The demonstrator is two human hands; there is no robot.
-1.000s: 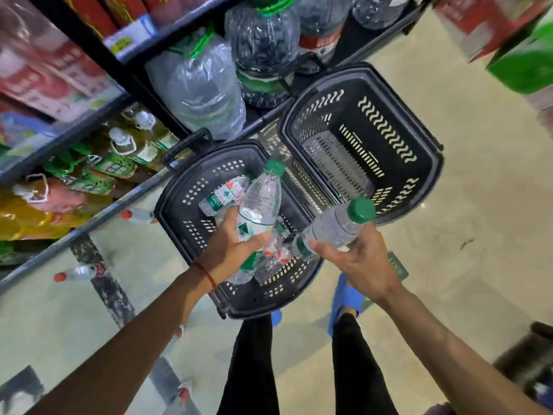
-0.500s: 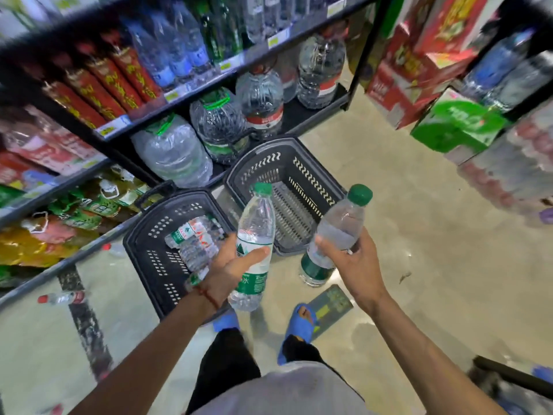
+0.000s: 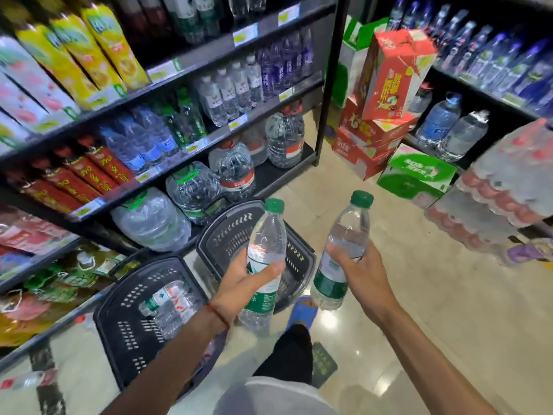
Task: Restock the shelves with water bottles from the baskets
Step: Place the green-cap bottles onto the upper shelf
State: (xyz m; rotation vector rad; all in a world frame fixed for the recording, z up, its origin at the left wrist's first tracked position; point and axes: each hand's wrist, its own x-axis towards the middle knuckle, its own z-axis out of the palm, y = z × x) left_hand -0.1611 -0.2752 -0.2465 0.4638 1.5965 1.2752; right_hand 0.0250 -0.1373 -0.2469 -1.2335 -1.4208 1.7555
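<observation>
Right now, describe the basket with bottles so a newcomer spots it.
On the floor below the drink shelves sit two black baskets. It is the nearer, left basket; bottles lie inside it, while the right basket shows none.

Clear green-capped plastic water bottle (image 3: 266, 232) held upright, second bottle (image 3: 348, 229) tilted alongside, spare bottles (image 3: 170, 298) lying in black slotted plastic basket (image 3: 125, 324).

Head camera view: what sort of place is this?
Most likely a drinks aisle in a small grocery shop. The shelves hold rows of bottled drinks with price tags on their edges, boxed cartons are stacked on the floor, and two black shopping baskets sit by the person's feet.
</observation>
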